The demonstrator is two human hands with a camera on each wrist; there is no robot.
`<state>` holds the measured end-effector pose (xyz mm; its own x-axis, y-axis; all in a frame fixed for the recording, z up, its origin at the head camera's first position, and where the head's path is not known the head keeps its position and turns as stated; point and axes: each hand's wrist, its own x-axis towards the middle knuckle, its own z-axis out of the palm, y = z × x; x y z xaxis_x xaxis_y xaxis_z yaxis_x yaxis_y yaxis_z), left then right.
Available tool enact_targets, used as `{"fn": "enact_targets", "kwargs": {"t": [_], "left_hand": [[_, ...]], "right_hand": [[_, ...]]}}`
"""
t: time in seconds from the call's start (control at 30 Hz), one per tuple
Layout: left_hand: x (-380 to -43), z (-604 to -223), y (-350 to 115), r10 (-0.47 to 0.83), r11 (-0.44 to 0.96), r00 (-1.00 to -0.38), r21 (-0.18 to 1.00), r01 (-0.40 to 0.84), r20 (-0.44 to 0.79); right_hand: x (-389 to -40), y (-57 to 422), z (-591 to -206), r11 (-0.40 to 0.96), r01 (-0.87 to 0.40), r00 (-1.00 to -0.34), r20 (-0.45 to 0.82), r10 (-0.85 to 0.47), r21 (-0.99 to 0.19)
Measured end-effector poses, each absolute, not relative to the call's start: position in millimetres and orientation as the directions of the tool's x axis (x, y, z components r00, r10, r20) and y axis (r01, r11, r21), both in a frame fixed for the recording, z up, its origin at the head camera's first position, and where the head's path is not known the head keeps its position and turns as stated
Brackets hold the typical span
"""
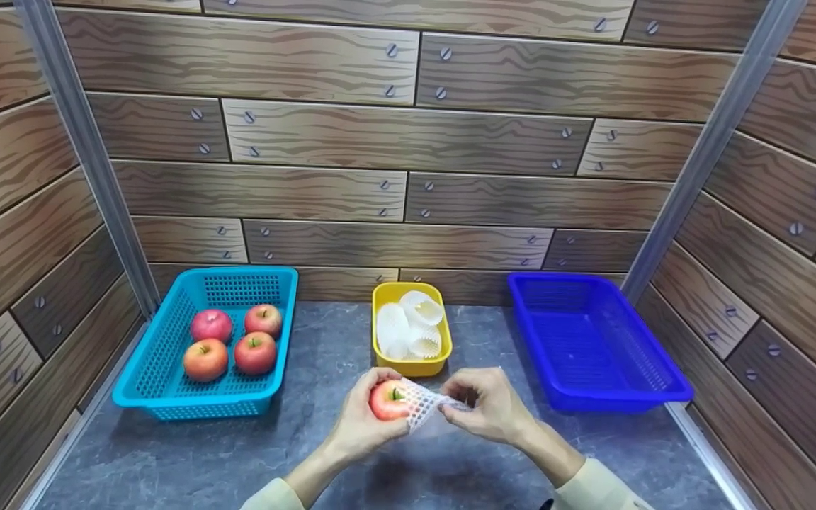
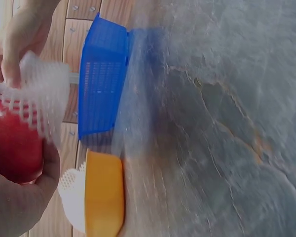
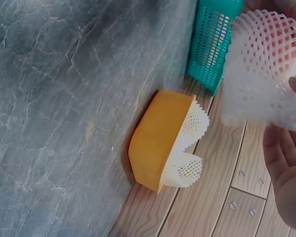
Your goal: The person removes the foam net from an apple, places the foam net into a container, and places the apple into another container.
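Observation:
My left hand (image 1: pixel 364 423) grips a red apple (image 1: pixel 388 401), its fingers curled round the fruit's left side. A white foam net sleeve (image 1: pixel 422 404) covers the apple's right side and tapers toward my right hand (image 1: pixel 487 405), which pinches its far end between thumb and fingers. In the left wrist view the net's scalloped edge lies over part of the apple (image 2: pixel 15 143). The right wrist view shows red through the stretched mesh of the net sleeve (image 3: pixel 266 64). Both hands are above the table, in front of the yellow bin.
A yellow bin (image 1: pixel 411 367) holds several white foam nets (image 1: pixel 411 326). On the left, a teal basket (image 1: pixel 199 407) contains several apples (image 1: pixel 255 353). To the right stands a dark blue basket (image 1: pixel 592 397). Wood-patterned walls (image 1: pixel 408 134) enclose the grey table (image 1: pixel 330 333).

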<state>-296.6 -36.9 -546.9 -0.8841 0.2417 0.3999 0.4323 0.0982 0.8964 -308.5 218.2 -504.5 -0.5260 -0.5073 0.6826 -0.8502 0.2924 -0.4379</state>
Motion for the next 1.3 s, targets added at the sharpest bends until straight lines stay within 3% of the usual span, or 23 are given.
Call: {"fn": "enact_targets", "kwargs": {"t": [0.2,0.47,0.9,1.1,1.3], "left_hand": [[-301,-551,-56,0.15,0.158,-0.919,0.909,0.387,0.365],[-306,-553,-79,0.084,0.214,-0.935,0.91,0.354,0.344],[-305,-553,-99,0.08,0.263,-0.942,0.905,0.336,0.326],[-303,-555,-102,0.094,0.263,-0.937,0.899,0.349,0.336],[-300,-557,-99,0.118,0.243,-0.934,0.902,0.358,0.338]], "right_hand": [[-321,218,-498,0.317,-0.86,-0.507,0.741,-0.44,-0.399],[-349,211,-476,0.488,-0.79,-0.563,0.754,-0.339,-0.371],[-436,180,-433,0.726,-0.643,-0.576,0.778,-0.249,-0.244],[-474,169,-436,0.816,-0.519,-0.66,0.725,-0.196,-0.252],[-496,149,-452,0.904,-0.357,-0.796,0.583,-0.163,-0.235]]}}
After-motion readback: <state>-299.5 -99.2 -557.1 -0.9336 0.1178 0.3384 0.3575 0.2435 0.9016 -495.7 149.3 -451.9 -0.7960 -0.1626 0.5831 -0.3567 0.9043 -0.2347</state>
